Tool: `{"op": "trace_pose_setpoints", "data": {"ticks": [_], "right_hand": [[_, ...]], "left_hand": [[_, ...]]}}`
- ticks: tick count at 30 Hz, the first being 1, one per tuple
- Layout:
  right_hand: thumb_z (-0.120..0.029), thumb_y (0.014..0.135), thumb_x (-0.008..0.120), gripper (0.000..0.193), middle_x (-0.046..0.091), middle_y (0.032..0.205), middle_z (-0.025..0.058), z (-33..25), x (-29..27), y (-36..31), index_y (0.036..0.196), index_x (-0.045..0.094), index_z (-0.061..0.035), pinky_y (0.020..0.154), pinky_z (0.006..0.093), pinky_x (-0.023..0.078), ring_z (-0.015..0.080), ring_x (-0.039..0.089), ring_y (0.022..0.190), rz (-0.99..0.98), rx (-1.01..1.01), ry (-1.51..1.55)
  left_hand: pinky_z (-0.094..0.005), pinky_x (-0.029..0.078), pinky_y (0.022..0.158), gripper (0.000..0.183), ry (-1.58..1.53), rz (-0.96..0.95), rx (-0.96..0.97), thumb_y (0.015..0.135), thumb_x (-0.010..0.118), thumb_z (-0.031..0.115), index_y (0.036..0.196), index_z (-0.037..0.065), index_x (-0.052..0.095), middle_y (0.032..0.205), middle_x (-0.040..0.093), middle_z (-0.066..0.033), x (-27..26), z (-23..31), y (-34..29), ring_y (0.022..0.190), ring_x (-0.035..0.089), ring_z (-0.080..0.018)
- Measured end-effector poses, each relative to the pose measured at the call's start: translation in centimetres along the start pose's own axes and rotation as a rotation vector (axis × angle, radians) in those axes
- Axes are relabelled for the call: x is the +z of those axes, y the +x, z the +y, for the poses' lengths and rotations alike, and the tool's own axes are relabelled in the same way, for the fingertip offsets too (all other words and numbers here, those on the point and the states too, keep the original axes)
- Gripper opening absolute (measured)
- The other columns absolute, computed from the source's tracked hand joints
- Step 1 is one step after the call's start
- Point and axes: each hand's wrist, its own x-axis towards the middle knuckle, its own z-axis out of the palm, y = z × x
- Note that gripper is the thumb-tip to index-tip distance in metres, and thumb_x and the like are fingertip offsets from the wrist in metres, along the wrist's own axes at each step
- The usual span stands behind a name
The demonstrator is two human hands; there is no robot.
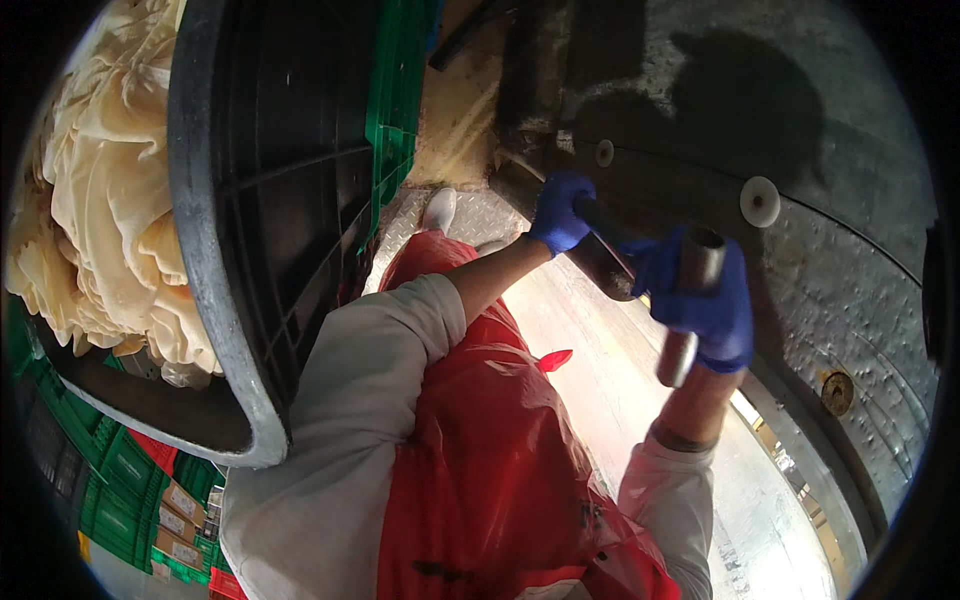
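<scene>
Dented metal wall (840, 300) stands right; before it my right hand (718, 310) encircles a metal tube (700, 268), my left hand (563, 213) closes round a dark bar (603, 222) just left. Tube seems stiff, weighty, slick: best held mid-length. Black bin (196, 190) farther left.

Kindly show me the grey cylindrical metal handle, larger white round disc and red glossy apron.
Grey cylindrical metal handle (701, 268), head view: upper end.
Larger white round disc (760, 202), head view: centre.
Red glossy apron (480, 440), head view: front.

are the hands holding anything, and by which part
The right hand grips a metal tube around its middle; the left hand seems to grip a dark bar by one end.
</scene>
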Motion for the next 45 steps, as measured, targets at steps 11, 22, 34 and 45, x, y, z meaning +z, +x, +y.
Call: {"op": "trace_pose_setpoints", "data": {"ticks": [11,22,34,45], "right_hand": [[-0.009,0.062,0.082,0.039,0.067,0.083,0.0082,4.4,5.1,3.0,0.097,0.068,0.0023,0.078,0.0325,0.053,0.0152,0.063,0.078,-0.26,0.054,-0.422],[-0.01,0.065,0.069,0.021,0.061,0.081,0.0078,14.3,7.9,3.8,0.084,0.06,-0.0073,0.118,0.0531,0.033,0.0268,0.062,0.084,0.513,-0.322,0.799],[0.002,0.077,0.059,0.013,0.065,0.122,0.015,27.7,15.4,7.1,0.084,0.063,-0.009,0.116,0.0684,0.037,0.0341,0.057,0.129,0.584,-0.087,1.581],[0.001,0.08,0.062,0.012,0.064,0.112,0.0184,29.6,16.6,-20.7,0.074,0.056,-0.0075,0.111,0.0729,0.041,0.0333,0.056,0.13,0.812,0.241,1.511]], "left_hand": [[-0.0388,0.049,0.073,0.004,-0.051,-0.295,0.053,0.078,0.064,0.008,0.08,0.011,0.062,0.082,0.06,-0.0109,-3.0,-7.1,-0.5,0.08,0.06,-0.0294],[-0.0459,0.051,0.075,0.012,0.275,-0.438,0.199,0.069,0.066,0.006,0.08,0.013,0.068,0.085,0.068,-0.0133,-6.3,-9.0,5.6,0.089,0.066,-0.0374],[-0.0554,0.049,0.097,0.032,0.791,-0.734,0.238,0.089,0.067,0.02,0.121,0.023,0.065,0.134,0.06,-0.009,-8.2,-17.8,5.3,0.128,0.057,-0.0354],[-0.0523,0.034,0.121,0.026,0.35,-0.813,0.349,0.079,0.067,0.004,0.104,0.012,0.068,0.11,0.066,-0.013,-4.7,-14.5,-23.2,0.117,0.062,-0.0324]]}}
